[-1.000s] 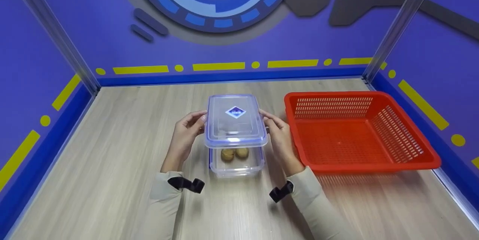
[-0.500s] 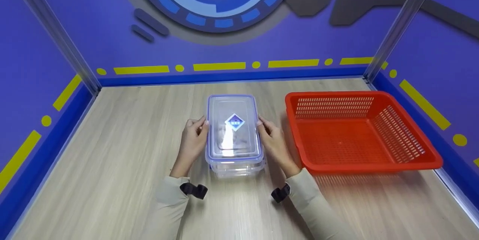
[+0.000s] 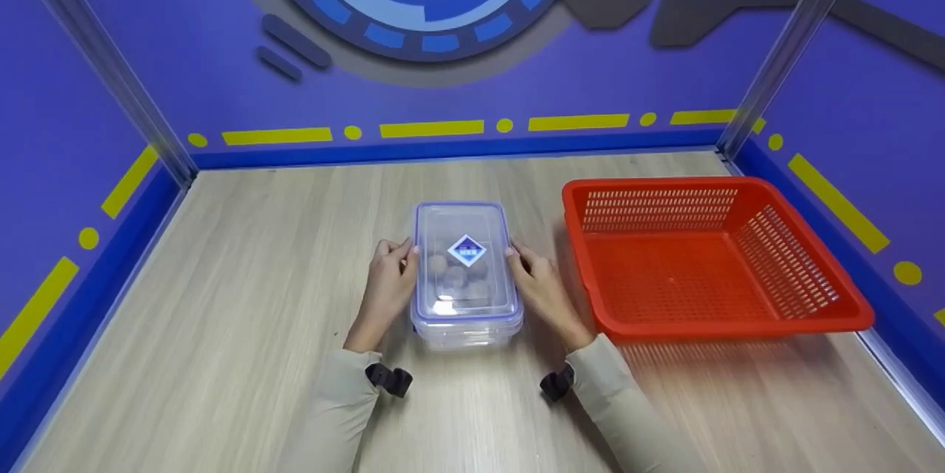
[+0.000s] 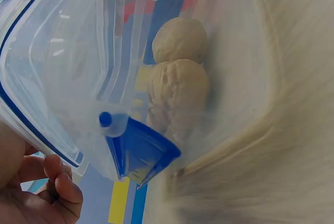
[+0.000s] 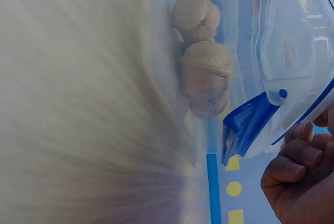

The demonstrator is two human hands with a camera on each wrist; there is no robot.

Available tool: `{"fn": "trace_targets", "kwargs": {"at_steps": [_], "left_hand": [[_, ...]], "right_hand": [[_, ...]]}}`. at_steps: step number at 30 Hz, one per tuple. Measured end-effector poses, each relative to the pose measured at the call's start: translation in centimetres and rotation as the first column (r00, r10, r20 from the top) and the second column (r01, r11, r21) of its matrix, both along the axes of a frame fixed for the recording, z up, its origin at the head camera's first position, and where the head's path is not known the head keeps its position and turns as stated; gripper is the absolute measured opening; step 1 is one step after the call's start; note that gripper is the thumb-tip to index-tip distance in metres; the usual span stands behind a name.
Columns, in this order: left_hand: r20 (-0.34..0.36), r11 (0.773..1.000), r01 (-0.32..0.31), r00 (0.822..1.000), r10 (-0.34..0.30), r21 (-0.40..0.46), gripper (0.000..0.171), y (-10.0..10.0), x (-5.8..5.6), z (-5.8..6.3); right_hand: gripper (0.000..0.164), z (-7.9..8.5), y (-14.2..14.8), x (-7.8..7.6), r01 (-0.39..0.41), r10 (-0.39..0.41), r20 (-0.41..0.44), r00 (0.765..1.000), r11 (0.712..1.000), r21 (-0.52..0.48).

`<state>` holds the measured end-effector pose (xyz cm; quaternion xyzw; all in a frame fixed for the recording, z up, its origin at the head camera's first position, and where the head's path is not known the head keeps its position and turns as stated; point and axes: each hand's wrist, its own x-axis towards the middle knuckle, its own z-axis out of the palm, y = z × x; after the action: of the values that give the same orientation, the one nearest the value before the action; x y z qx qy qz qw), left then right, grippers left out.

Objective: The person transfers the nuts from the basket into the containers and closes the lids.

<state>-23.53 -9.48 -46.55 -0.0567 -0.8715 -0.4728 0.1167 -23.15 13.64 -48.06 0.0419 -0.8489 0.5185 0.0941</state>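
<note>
A clear lid [image 3: 461,285] with a blue seal and a diamond label lies over a clear plastic food box [image 3: 466,338] on the table. My left hand [image 3: 391,285] pinches the lid's left edge between thumb and fingers. On the opposite edge, my right hand [image 3: 545,287] pinches it too. Several walnuts [image 4: 178,85] sit in the box and show dimly through the lid. Blue latches [image 4: 140,151] hang swung outward at the box's sides, one of them a latch [image 5: 249,122] in the right wrist view. Whether the lid touches the rim all round, I cannot tell.
A red perforated basket [image 3: 683,277] stands on the wooden table [image 3: 273,251] just right of my right hand. Blue printed panels [image 3: 443,100] wall in the table at the back and both sides.
Both hands have brought the lid down and nearer onto the box. The front gap where walnuts showed is now covered. The basket stays where it was.
</note>
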Motion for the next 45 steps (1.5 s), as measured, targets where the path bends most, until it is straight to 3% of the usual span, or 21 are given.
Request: {"fn": "trace_targets", "kwargs": {"at_steps": [11,22,30,40,45], "left_hand": [[-0.022,1.0,0.012,1.0,-0.012,-0.012,0.04,0.3,0.1,-1.1],[-0.006,1.0,0.015,1.0,-0.015,-0.025,0.038,0.2,0.2,-1.6],[0.035,1.0,0.023,0.999,-0.023,-0.011,0.039,0.2,0.2,-1.6],[0.079,0.999,-0.005,0.997,0.002,0.046,0.04,0.3,0.4,-2.0],[0.153,0.996,-0.029,0.988,0.017,0.079,0.044,0.3,0.3,-2.2]], "right_hand": [[0.048,-0.7,0.2,0.4,-0.002,0.001,0.03,1.0,0.999,0.052],[0.048,-1.0,0.3,0.5,0.01,-0.009,-0.014,1.0,0.993,0.115],[0.048,-1.0,0.3,0.5,0.029,-0.028,-0.013,1.0,0.99,0.138],[0.047,-1.3,0.1,0.7,0.035,-0.036,0.014,0.999,0.996,0.082],[0.045,-1.6,0.1,0.6,0.044,-0.044,-0.002,0.999,0.997,0.066]]}}
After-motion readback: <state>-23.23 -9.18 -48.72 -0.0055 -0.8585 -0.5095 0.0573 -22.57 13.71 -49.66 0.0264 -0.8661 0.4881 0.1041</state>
